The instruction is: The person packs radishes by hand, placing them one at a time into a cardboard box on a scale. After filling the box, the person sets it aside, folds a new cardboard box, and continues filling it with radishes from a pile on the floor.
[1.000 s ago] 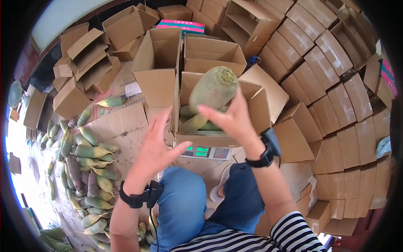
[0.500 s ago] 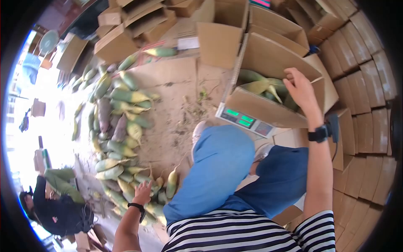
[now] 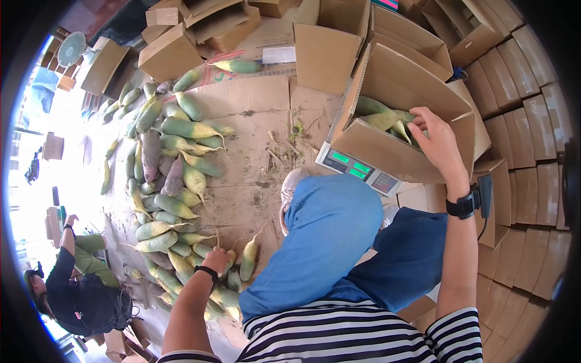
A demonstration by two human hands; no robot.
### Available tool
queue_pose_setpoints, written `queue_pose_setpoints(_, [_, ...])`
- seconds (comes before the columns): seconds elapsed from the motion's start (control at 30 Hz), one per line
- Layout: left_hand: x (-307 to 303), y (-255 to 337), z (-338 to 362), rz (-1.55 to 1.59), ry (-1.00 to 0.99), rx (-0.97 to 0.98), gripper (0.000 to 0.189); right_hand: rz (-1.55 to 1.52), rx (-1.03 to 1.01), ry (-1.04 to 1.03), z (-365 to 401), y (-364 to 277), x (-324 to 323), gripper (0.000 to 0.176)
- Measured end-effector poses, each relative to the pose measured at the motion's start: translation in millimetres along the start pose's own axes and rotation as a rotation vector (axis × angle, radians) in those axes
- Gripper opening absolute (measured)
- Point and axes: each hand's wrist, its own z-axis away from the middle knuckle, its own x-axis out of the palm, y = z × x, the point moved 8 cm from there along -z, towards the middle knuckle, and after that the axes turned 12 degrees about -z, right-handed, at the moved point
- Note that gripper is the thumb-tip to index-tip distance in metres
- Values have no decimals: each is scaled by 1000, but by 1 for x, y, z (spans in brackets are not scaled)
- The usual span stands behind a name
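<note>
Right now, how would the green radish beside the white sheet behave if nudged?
The radish would probably roll sideways, given its rounded body; its tapered end may make it curve. Plump and unbent, it looks stiff, likely fairly heavy.

Strong white glare floods the far left, beyond the left hand [image 3: 216, 261], washing out the floor there. Around both hands the light is bright and soft, with faint shadows under the radishes [image 3: 175, 206]. Near the right hand [image 3: 433, 136], the scale's display [image 3: 351, 164] glows green. Wide-lens distortion bows the stacked cartons [image 3: 520, 115], and black rounds off the corners.
</note>
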Motion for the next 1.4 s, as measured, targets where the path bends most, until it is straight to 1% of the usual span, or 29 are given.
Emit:
queue_pose_setpoints(0.1, [-5, 6, -5, -24, -46, -76, 42, 28, -28, 18, -1, -2, -1, 25])
queue_pose_setpoints(0.17, [3, 13, -14, -254, 83, -179, 26, 29, -30, 30, -3, -3, -2, 24])
queue_pose_setpoints(0.2, [0, 12, -10, -268, 96, -172, 26, 27, -32, 31, -2, -3, -1, 24])
queue_pose_setpoints(0.27, [-17, 4, 1, -120, 138, -147, 31, 34, -96, 81, -3, -3, -2, 22])
queue_pose_setpoints(0.33, [-15, -29, -11, -3, 363, -194, 40, 12, -147, 144, -3, -8, -6, 21])
queue_pose_setpoints(0.4, [-56, -76, 18, 253, 508, -371, 54, 5, -121, 162, -4, -14, -9, 19])
queue_pose_setpoints(0.47, [-79, -138, 45, 582, 717, -574, 59, -16, -120, 173, -4, -19, -10, 19])
queue_pose_setpoints(0.53, [-84, -199, 65, 1060, 847, -548, 57, -24, -141, 152, -3, -27, -10, 21])
queue_pose_setpoints(0.6, [-188, -174, 138, 1655, 1086, -426, 47, -43, -131, 151, -3, -33, -11, 22])
queue_pose_setpoints(0.67, [-262, -169, 180, 1711, 1384, -216, 44, -171, -144, 190, -2, -39, -14, 29])
queue_pose_setpoints(0.7, [-305, -156, 202, 1699, 1469, -96, 47, -170, -144, 191, -3, -44, -15, 29])
queue_pose_setpoints(0.77, [-392, -120, 239, 1634, 1585, 142, 52, -179, -497, 481, 10, -78, -42, 41])
queue_pose_setpoints(0.8, [-432, -97, 250, 1582, 1615, 260, 54, -174, -501, 485, 11, -88, -49, 41])
queue_pose_setpoints(0.87, [-497, -53, 255, 1485, 1604, 454, 56, -10, -800, 514, 31, -130, -57, 62])
queue_pose_setpoints(0.9, [-524, -30, 250, 1428, 1555, 491, 61, -6, -802, 515, 33, -134, -57, 62])
queue_pose_setpoints(0.93, [-548, -8, 244, 1371, 1504, 524, 65, 85, -806, 457, 34, -139, -50, 69])
queue_pose_setpoints(0.97, [-568, 11, 232, 1344, 1438, 578, 64, 174, -807, 398, 33, -141, -43, 76])
queue_pose_setpoints(1.0, [-583, 26, 218, 1317, 1371, 629, 64, 174, -806, 397, 32, -133, -44, 76])
queue_pose_setpoints(1.03, [-593, 31, 206, 1318, 1368, 630, 64, 169, -699, 363, 24, -113, -43, 78])
queue_pose_setpoints(1.07, [-601, 36, 189, 1400, 1280, 656, 60, 163, -589, 328, 17, -93, -43, 81])
queue_pose_setpoints(1.1, [-601, 40, 171, 1480, 1187, 680, 57, 207, -540, 326, 15, -82, -44, 80])
queue_pose_setpoints(1.13, [-592, 36, 157, 1481, 1185, 679, 57, 207, -539, 325, 15, -73, -47, 80])
queue_pose_setpoints(1.2, [-553, 4, 127, 1155, 1306, 325, 56, 426, -291, 217, 3, -36, -43, 77])
queue_pose_setpoints(1.23, [-518, -8, 102, 1221, 1179, 307, 55, 419, -291, 214, 1, -20, -41, 77])
queue_pose_setpoints(1.27, [-475, -19, 78, 1286, 1046, 287, 54, 484, -220, 169, -5, 4, -34, 75])
queue_pose_setpoints(1.3, [-427, -30, 58, 1249, 949, 126, 46, 550, -152, 120, -9, 24, -28, 73])
queue_pose_setpoints(1.33, [-370, -43, 34, 1180, 909, -28, 42, 546, -158, 110, -13, 31, -24, 73])
queue_pose_setpoints(1.37, [-325, -45, 27, 993, 828, -193, 45, 592, -92, 52, -18, 42, -17, 72])
queue_pose_setpoints(1.4, [-272, -44, 15, 891, 703, -242, 48, 636, -27, -8, -22, 52, -8, 71])
